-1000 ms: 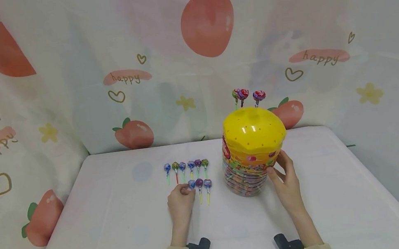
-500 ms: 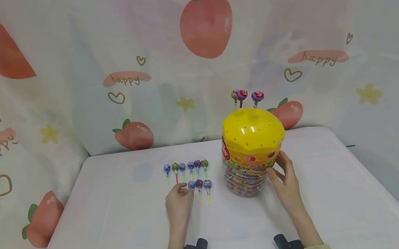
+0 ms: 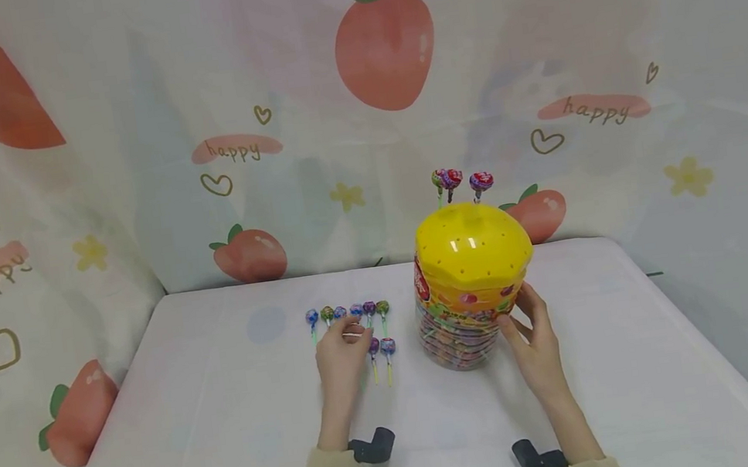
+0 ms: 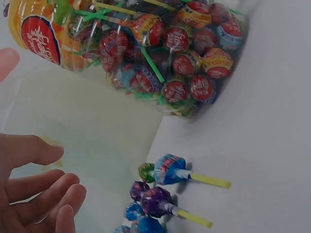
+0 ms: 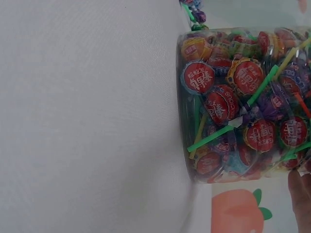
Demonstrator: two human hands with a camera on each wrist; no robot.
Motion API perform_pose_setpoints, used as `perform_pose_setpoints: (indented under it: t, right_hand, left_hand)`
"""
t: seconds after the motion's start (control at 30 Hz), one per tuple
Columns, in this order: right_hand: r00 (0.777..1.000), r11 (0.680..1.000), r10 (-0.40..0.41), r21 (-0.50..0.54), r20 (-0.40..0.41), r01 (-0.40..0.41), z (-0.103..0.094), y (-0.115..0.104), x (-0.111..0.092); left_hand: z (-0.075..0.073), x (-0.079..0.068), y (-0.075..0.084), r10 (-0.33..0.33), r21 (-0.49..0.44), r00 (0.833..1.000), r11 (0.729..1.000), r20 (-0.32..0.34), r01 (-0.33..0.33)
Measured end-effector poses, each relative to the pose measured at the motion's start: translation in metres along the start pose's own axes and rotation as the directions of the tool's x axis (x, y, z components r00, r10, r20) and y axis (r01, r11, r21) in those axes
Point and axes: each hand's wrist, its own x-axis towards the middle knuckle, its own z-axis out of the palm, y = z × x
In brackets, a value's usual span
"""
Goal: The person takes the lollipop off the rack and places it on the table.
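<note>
On the white table stands a clear jar (image 3: 457, 340) full of wrapped lollipops, with a yellow lid (image 3: 473, 244). Three lollipops (image 3: 482, 182) rise upright behind the lid's top. My right hand (image 3: 541, 357) holds the jar's right side, thumb in front and fingers farther back; the right wrist view catches a little of that hand (image 5: 301, 194). Left of the jar, my left hand (image 3: 344, 362) hovers over two rows of lollipops, fingers loosely bent. In the left wrist view nothing shows between the left hand's (image 4: 36, 189) fingers. A blue lollipop (image 4: 171, 169) and a purple one (image 4: 156, 201) lie nearby.
The back row holds several lollipops (image 3: 382, 308), partly covered by the left hand. A printed cloth backdrop (image 3: 297, 64) hangs behind the table (image 3: 231, 438). Each wrist carries a black mount, such as the left mount (image 3: 374, 447).
My left hand has come away from the left end of the front row, moving up and slightly right over the lollipops. My right hand stays at the jar.
</note>
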Motion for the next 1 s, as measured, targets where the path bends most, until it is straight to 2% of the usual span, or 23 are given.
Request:
perform_pose_setpoints:
  t: [0.17, 0.4, 0.7, 1.0]
  right_hand:
    - [1.0, 1.0, -0.004, -0.004, 0.003, 0.004, 0.0, 0.0, 0.0]
    - [1.0, 1.0, -0.014, 0.021, -0.002, 0.014, 0.001, 0.0, 0.0]
    - [1.0, 1.0, -0.014, 0.022, -0.004, 0.014, 0.0, 0.0, 0.0]
    - [1.0, 1.0, -0.006, 0.013, -0.003, 0.006, 0.0, 0.0, 0.0]
  left_hand:
    - [0.003, 0.008, 0.014, 0.03, -0.076, 0.999, 0.997, 0.031, -0.027]
    - [0.008, 0.021, 0.04, 0.071, -0.097, 0.997, 0.993, 0.035, -0.067]
    - [0.009, 0.035, 0.077, 0.205, -0.13, 0.978, 0.971, 0.029, -0.2]
    - [0.008, 0.046, 0.117, 0.248, -0.162, 0.966, 0.959, 0.077, -0.233]
